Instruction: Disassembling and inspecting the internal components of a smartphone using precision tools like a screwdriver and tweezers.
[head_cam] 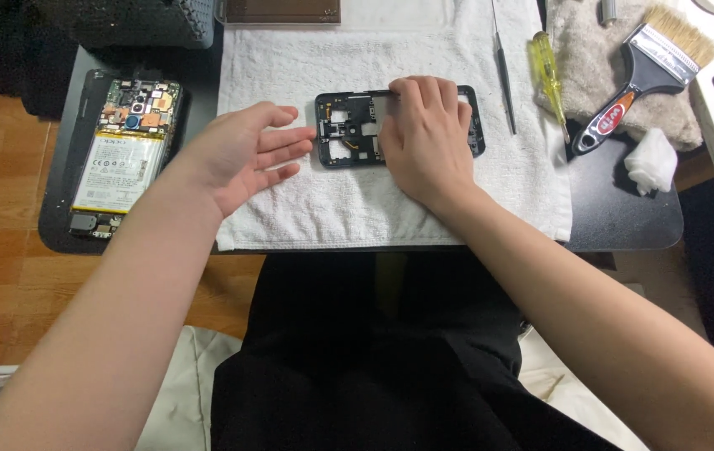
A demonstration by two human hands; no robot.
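Head view shows a dark phone mid-frame (pixel 349 125) lying flat near the middle of a white towel (pixel 357 209), which seems to serve as a soft, non-slip bed for it. The right hand (pixel 425 138) lies over the frame's right half, fingers curled down on its top edge, apparently pinning it; whether they grip anything small I cannot tell. The left hand (pixel 240 154) is open and empty, fingertips just reaching the frame's left end, seemingly steadying it. To the left, off the towel on the dark tabletop (pixel 624 217), lies an opened phone body with its battery exposed (pixel 123 159), well apart. On the right, tweezers (pixel 503 75), a yellow screwdriver (pixel 547 71) and a paintbrush (pixel 637 79) lie within reach. Bare towel remains in front of the frame.
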